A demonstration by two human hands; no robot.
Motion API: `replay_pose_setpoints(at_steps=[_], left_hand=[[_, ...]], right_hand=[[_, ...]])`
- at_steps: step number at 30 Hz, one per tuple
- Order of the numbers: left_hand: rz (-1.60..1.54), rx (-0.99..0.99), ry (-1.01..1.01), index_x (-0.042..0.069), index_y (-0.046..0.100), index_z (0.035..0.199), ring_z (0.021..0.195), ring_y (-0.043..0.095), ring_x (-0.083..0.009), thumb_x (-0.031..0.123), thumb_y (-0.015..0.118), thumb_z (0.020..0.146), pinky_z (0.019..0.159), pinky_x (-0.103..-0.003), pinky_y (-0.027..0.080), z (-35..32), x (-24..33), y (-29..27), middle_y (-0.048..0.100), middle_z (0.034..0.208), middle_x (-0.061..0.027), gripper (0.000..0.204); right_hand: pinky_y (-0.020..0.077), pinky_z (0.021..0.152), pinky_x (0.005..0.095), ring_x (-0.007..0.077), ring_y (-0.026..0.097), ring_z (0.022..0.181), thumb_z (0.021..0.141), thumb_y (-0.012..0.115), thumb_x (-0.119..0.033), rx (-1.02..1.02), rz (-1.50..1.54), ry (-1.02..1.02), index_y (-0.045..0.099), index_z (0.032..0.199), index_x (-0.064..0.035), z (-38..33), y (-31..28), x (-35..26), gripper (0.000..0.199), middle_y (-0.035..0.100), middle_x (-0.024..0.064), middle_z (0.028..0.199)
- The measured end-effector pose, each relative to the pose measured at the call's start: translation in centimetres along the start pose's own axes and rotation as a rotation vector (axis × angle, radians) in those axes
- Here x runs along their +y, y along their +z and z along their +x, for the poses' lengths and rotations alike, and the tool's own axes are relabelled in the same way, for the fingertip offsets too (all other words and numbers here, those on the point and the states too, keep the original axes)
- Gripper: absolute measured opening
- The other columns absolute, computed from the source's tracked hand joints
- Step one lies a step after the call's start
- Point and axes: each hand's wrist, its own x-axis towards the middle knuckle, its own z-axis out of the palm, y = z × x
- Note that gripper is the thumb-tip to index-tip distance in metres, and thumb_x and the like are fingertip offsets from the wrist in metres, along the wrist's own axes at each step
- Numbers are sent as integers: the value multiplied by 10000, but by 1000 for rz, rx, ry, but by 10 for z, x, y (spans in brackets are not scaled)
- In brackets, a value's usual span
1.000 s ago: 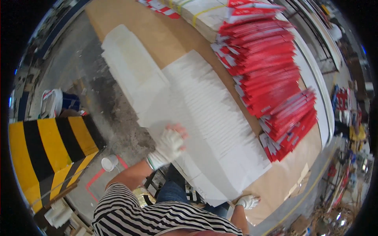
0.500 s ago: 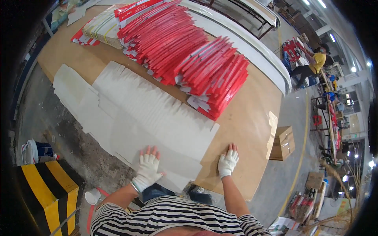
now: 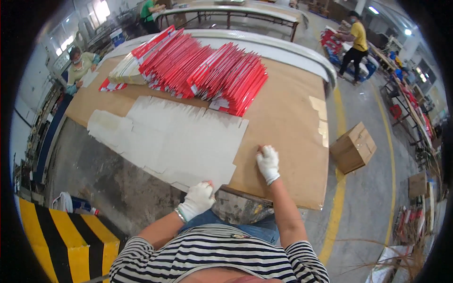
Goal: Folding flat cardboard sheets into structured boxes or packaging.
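White fingerless gloves cover both hands. My left hand is closed at the near edge of the overlapping flat white card sheets. Its fingers curl under, so whether they pinch a sheet's edge is hidden. To the right of the sheets, my right hand rests closed on the brown table covering, with nothing seen in it. Beyond the sheets, a long row of red and white folded cartons leans across the table.
A bundle of pale card stands left of the cartons. A brown cardboard box is on the floor at right. A yellow-and-black striped block stands at lower left. Co-workers are at far left, at the back and at right.
Both hands have gone from flat with fingers stretched to closed. The left hand has moved to the sheets' near edge. The view has tilted up, showing more of the room.
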Motion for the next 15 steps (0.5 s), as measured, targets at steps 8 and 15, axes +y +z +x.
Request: replay_pose_setpoints(at_steps=[8,15], left_hand=[[-124,367,427,26,652,972,853,647,-290,55,627,756,737,-372,538,1,54,-76,664,927,-123,220],[-31,-45,327,36,379,1421,1428,217,-377,431,831,604,1150,-469,230,11,48,-79,280,1515,-202,1014]], right_hand=[[409,973,471,256,587,1016,715,691,-142,-183,37,-603,515,1321,-134,-101,-87,-154,631,614,80,1045],[403,957,442,234,611,905,709,605,-62,-23,-54,-347,652,941,-125,-141,-137,-83,245,628,35,867]])
